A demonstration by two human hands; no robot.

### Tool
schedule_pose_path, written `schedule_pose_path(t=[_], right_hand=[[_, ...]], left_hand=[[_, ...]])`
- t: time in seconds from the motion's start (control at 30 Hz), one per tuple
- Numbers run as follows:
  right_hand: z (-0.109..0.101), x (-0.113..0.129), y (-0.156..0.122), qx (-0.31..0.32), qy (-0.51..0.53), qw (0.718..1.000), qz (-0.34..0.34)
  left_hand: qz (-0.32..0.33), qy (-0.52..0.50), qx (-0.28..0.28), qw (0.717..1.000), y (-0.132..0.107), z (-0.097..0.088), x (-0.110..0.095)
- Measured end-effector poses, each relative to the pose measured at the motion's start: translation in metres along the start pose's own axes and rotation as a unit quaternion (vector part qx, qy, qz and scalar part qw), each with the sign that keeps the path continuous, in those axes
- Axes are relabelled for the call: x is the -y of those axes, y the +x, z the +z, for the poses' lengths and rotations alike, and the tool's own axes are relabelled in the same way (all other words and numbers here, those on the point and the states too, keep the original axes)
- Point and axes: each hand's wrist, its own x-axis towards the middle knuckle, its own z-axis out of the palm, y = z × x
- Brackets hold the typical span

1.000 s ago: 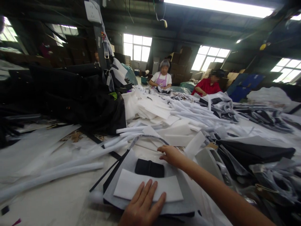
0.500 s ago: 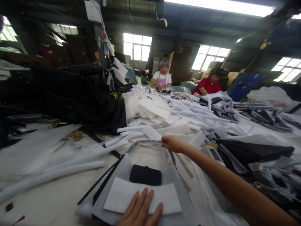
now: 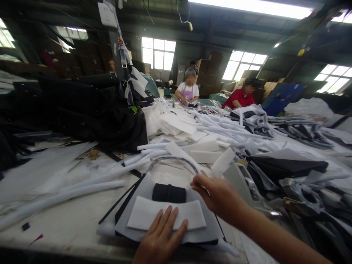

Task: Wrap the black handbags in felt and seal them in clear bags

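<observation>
A dark handbag (image 3: 121, 223) lies flat in front of me, with pale wrapping over its face. Its arched handle (image 3: 173, 158), covered in clear film, points away from me. On the bag rests a white foam sheet (image 3: 137, 214), and just beyond that a small black strapped piece (image 3: 162, 193). My left hand (image 3: 162, 234) is spread flat on the foam sheet. At the handle's right side my right hand (image 3: 211, 189) has its fingers closed around the handle near its lower end; the fingertips partly hide the grip.
White foam tubes (image 3: 82, 192) lie left of the bag. Foam sheets (image 3: 178, 123) are heaped beyond it. Black bags (image 3: 96, 117) pile up at left, wrapped dark pieces (image 3: 288, 163) at right. A grey machine (image 3: 239, 183) stands by my right arm. Two co-workers (image 3: 188, 91) sit across the table.
My right hand has moved from the top of the handle down along its right side, toward me. My left hand stays flat on the foam sheet. The view has shifted slightly.
</observation>
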Motion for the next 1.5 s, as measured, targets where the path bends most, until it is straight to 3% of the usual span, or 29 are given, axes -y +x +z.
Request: schedule_pose_path(t=[0.13, 0.23, 0.63, 0.77, 0.93, 1.07, 1.2, 1.37, 1.5], right_hand=[[0.046, 0.024, -0.067, -0.134, -0.036, 0.985, -0.104], [0.073, 0.028, -0.097, -0.198, -0.074, 0.968, -0.136], [0.109, 0.016, -0.119, -0.28, 0.004, 0.947, -0.159], [0.11, 0.016, -0.121, -0.265, 0.001, 0.952, -0.153], [0.11, 0.021, -0.12, -0.272, -0.004, 0.951, -0.149], [0.106, 0.022, -0.124, -0.272, 0.017, 0.952, -0.141], [0.095, 0.012, -0.162, -0.225, 0.038, 0.964, -0.139], [0.107, -0.008, -0.225, -0.147, -0.089, 0.974, -0.149], [0.127, -0.008, -0.228, -0.163, -0.104, 0.973, -0.128]], left_hand=[[-0.016, -0.007, 0.001, 1.0, -0.003, 0.002, -0.004], [-0.012, -0.014, 0.02, 1.0, -0.003, 0.0, -0.004], [0.076, 0.007, 0.123, 0.989, 0.002, -0.005, 0.003], [0.082, -0.056, 0.2, 0.975, 0.01, -0.014, 0.006], [0.033, -0.137, 0.271, 0.952, 0.027, -0.03, 0.002], [0.042, -0.068, 0.205, 0.975, 0.018, -0.019, -0.009], [0.027, -0.048, 0.139, 0.989, 0.005, -0.009, -0.015], [0.016, -0.072, 0.151, 0.986, 0.008, -0.012, -0.015], [0.016, -0.095, 0.156, 0.983, 0.012, -0.014, -0.014]])
